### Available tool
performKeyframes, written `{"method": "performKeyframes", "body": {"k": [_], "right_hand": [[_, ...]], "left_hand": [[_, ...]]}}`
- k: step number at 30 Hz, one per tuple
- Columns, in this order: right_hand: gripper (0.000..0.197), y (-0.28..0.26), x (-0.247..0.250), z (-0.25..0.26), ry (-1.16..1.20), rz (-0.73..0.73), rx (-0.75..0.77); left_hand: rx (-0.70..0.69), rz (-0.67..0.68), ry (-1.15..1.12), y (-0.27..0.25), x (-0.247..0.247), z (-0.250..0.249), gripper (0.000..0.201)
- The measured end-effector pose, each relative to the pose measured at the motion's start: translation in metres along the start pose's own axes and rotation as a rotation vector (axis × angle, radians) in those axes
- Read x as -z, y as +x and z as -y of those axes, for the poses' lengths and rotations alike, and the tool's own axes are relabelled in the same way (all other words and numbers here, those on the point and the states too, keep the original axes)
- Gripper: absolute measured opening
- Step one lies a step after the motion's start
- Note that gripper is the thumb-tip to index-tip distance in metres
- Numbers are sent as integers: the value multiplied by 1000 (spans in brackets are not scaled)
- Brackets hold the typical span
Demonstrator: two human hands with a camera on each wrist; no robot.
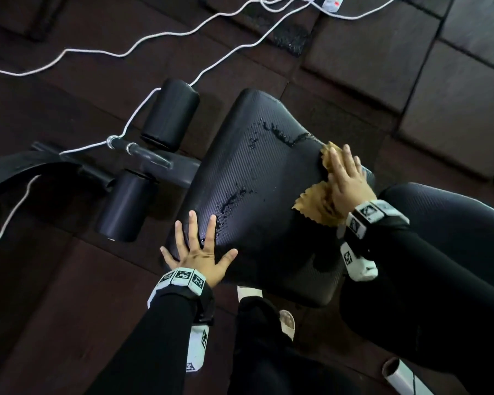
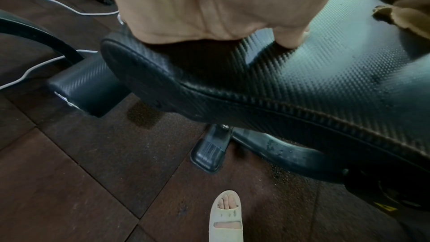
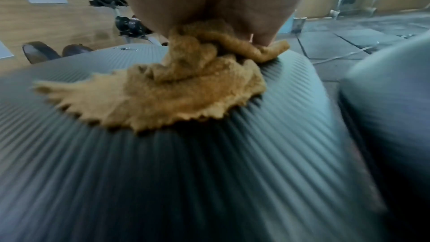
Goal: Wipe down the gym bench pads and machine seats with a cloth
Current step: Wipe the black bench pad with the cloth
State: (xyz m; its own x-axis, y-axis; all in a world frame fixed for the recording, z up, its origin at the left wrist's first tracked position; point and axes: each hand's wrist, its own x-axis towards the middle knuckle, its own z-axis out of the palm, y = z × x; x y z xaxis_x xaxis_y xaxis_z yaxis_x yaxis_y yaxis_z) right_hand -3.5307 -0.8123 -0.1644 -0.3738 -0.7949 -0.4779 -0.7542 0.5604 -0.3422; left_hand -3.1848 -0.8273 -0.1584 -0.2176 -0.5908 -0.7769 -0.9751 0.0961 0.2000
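A black pad (image 1: 257, 178), ribbed in a fine weave pattern and rounded at its edges with a stitched seam along the side, is seen from above, tilted on a dark metal frame (image 2: 286, 155). Wet streaks and droplets (image 1: 283, 135) are scattered over its surface. A tan cloth (image 1: 317, 206), fuzzy and zigzag-cut along its edge, is pressed against the pad's right side by the right hand (image 1: 348, 181), whose fingers are laid flat and fairly straight over the bunched fabric. The left hand (image 1: 198, 252) is spread wide with straight fingers and is rested palm-down on the pad's near left edge; nothing is held in it. Two smooth black cylindrical rollers (image 1: 169, 115) are mounted beside the pad. White cables (image 1: 166, 34) are trailed across the dark rubber floor tiles (image 1: 454, 95).
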Motion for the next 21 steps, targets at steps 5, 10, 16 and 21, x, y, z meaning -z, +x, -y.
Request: {"method": "performKeyframes", "body": {"k": [5,10,16,21], "right_hand": [[76,-81,-33,3,25,13,20],[75,-106,-68,36,-111,57,302],[61,-21,-36,38,-211,48,438],[60,10,-5,-2,-148,-5,287]], "left_hand": [[-5,8,-5,-1,1,-1,84],[4,-12,1,-1,0,-1,84],[13,-46,9,0,-3,1,85],[25,-57,16,1,-4,0,85]]}}
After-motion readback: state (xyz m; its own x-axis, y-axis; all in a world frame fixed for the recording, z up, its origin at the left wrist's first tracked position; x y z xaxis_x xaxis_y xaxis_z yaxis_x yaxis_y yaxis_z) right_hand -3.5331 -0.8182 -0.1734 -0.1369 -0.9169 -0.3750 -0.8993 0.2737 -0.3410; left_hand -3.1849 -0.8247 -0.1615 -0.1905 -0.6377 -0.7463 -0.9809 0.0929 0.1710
